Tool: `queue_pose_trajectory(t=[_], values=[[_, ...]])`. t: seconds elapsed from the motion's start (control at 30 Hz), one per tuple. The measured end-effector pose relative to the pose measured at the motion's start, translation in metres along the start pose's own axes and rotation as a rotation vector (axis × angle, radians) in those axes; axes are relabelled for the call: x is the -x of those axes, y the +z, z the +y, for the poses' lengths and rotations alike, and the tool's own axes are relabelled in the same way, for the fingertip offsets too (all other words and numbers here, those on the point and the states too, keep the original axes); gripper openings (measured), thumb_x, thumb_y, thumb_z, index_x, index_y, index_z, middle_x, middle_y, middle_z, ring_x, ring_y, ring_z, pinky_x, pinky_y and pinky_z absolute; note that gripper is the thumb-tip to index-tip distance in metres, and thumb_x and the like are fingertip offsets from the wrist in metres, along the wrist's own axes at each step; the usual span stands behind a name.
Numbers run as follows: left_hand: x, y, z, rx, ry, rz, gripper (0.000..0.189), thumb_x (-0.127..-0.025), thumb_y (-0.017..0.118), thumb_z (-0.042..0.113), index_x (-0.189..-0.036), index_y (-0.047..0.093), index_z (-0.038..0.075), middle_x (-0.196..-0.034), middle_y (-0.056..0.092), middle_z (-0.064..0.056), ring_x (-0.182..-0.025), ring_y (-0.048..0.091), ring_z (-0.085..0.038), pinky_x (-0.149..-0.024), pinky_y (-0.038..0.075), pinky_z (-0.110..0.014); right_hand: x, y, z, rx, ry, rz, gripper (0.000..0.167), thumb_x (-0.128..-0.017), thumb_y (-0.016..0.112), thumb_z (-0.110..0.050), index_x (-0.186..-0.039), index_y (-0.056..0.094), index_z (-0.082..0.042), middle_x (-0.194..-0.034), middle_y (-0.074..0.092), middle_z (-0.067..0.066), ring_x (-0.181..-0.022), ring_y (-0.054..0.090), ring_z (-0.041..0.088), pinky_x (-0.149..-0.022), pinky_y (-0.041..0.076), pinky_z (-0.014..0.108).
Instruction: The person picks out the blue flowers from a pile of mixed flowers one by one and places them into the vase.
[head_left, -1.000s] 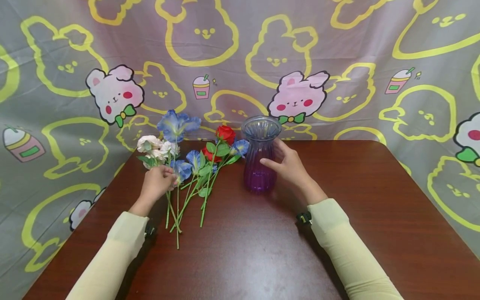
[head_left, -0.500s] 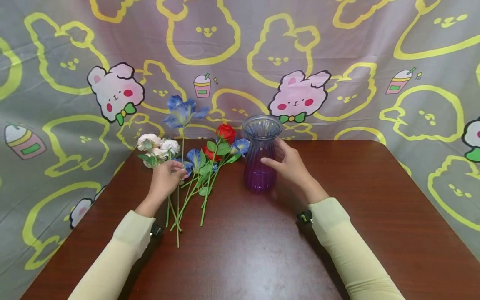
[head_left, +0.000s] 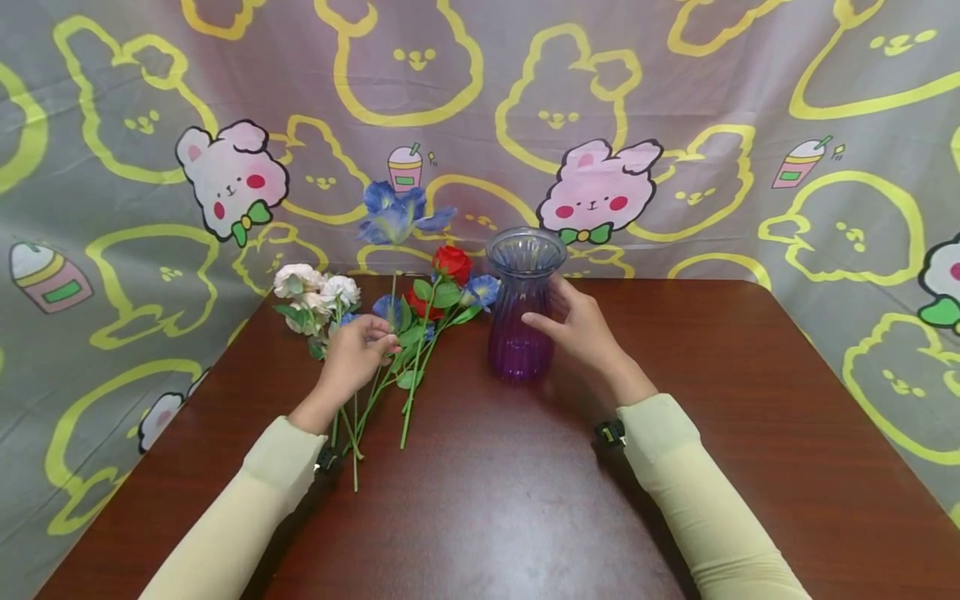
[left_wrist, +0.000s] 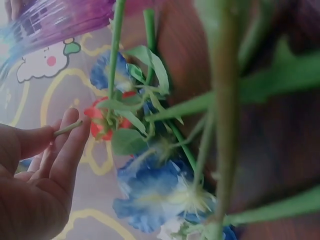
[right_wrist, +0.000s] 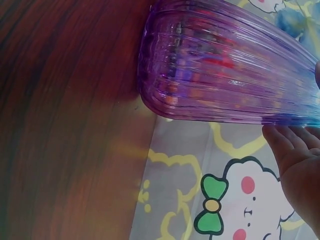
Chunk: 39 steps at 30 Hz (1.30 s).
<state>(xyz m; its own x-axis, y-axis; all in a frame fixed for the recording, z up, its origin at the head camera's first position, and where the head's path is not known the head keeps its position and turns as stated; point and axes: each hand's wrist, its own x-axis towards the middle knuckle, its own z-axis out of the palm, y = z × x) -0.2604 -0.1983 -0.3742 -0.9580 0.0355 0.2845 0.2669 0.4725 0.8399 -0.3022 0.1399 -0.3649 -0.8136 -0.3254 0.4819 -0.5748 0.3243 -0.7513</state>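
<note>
My left hand (head_left: 356,360) pinches the thin stem of a blue iris (head_left: 392,215) between thumb and fingertips, with the bloom upright above the hand. The cut stem end (left_wrist: 68,128) pokes out past the fingertips in the left wrist view. A ribbed glass vase (head_left: 519,350), purple below and bluish-clear at its flared rim, stands upright on the table. My right hand (head_left: 587,335) holds the vase's right side, thumb in front and fingers behind. In the right wrist view, fingertips (right_wrist: 274,134) lie against its narrower upper part.
Left of the vase, red roses (head_left: 452,265), another blue iris (head_left: 480,292) and a white flower cluster (head_left: 339,292) lie on the brown table (head_left: 480,492), green stems toward me. A patterned cloth (head_left: 465,108) hangs behind and at both sides.
My left hand has moved right and the iris bloom has risen away from the white flowers, over toward the vase. The right hand and the vase have stayed in place.
</note>
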Motion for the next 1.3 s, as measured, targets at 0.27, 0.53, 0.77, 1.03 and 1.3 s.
queue_pose_trajectory(t=[0.27,0.53,0.77,1.03,1.3], values=[[-0.002,0.012,0.012,0.026,0.039,-0.021,0.017,-0.092,0.062,-0.004,-0.104,0.057,-0.015,-0.091,0.067,-0.026,-0.082,0.068,-0.043,-0.066,0.058,-0.04,0.001,-0.001,-0.004,0.025,-0.002,0.002,0.076,-0.087,0.075,-0.021,-0.151,0.036,-0.015,-0.147,0.045,0.008,-0.13,0.047,0.022,-0.101,0.042,0.04],[-0.001,0.024,0.019,0.073,0.086,-0.028,0.012,-0.092,0.062,-0.005,-0.101,0.058,-0.013,-0.09,0.067,-0.026,-0.081,0.068,-0.043,-0.064,0.057,-0.035,0.002,-0.005,-0.017,0.089,-0.038,0.061,0.07,-0.086,0.076,-0.018,-0.147,0.041,-0.008,-0.139,0.052,0.013,-0.125,0.052,0.026,-0.1,0.044,0.041],[0.0,0.033,0.025,0.068,0.136,-0.043,0.013,-0.091,0.063,-0.004,-0.102,0.059,-0.011,-0.09,0.068,-0.022,-0.079,0.07,-0.036,-0.062,0.057,-0.034,0.005,-0.011,-0.03,0.138,-0.068,0.166,0.07,-0.083,0.079,-0.015,-0.144,0.046,-0.006,-0.133,0.058,0.016,-0.122,0.055,0.027,-0.097,0.046,0.04],[0.003,0.048,0.034,0.097,0.183,-0.054,0.01,-0.09,0.064,-0.005,-0.098,0.06,-0.01,-0.087,0.069,-0.02,-0.078,0.07,-0.036,-0.064,0.057,-0.036,0.011,-0.015,-0.049,0.18,-0.105,0.33,0.063,-0.081,0.08,-0.015,-0.136,0.053,0.001,-0.126,0.062,0.015,-0.116,0.06,0.023,-0.094,0.049,0.034],[0.004,0.064,0.043,0.128,0.23,-0.075,0.006,-0.09,0.064,-0.006,-0.095,0.061,-0.008,-0.087,0.07,-0.017,-0.079,0.07,-0.034,-0.064,0.057,-0.037,0.013,-0.015,-0.064,0.166,-0.18,0.405,0.058,-0.079,0.081,-0.012,-0.129,0.058,0.006,-0.122,0.064,0.018,-0.111,0.063,0.027,-0.092,0.05,0.033]])
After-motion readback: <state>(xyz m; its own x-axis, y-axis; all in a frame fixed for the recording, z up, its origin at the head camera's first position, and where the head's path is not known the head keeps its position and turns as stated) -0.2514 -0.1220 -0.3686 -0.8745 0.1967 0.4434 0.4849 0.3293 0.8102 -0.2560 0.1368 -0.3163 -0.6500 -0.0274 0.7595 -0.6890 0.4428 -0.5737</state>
